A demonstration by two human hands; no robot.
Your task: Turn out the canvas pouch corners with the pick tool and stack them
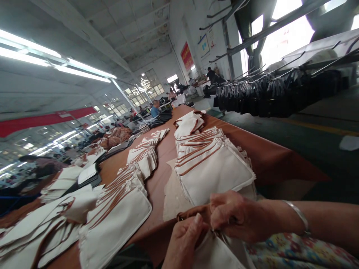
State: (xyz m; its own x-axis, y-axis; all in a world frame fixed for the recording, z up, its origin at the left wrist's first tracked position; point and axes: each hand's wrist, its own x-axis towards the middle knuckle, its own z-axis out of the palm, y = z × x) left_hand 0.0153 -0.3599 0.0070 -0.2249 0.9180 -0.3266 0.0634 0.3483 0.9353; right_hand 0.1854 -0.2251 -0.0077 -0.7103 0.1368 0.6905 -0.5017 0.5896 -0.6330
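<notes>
Located white piece (215, 256) just past five o'clock, low in view, between the two hands. Noted brown trim (199, 212) at its upper end, toward twelve. Traced white body from the fingers down toward five. Cannot fix the long axis for certain, being cut off by the lower edge of view; seems to run roughly eleven to five.

Found left hand (185, 235) at six o'clock, with thumb pointing toward one and fingers pinched onto the trimmed end. Found right hand (238, 216) between four and five, just beside the left, with fingers curled tight on the same end. Recorded silver bracelet (300, 216) on right wrist, near flowered cloth (303, 248).

Outward: observed stack of white pieces (215, 175) at four, extending toward eleven, on beige sheet (172, 194) and brown table (164, 153). Logged fanned row (120, 209) of similar pieces between seven and eight, extending toward one. Logged loose pieces (28, 239) at eight, beside the row. Saw person in blue (155, 109) near ten; dark goods (260, 101) between two and three.
</notes>
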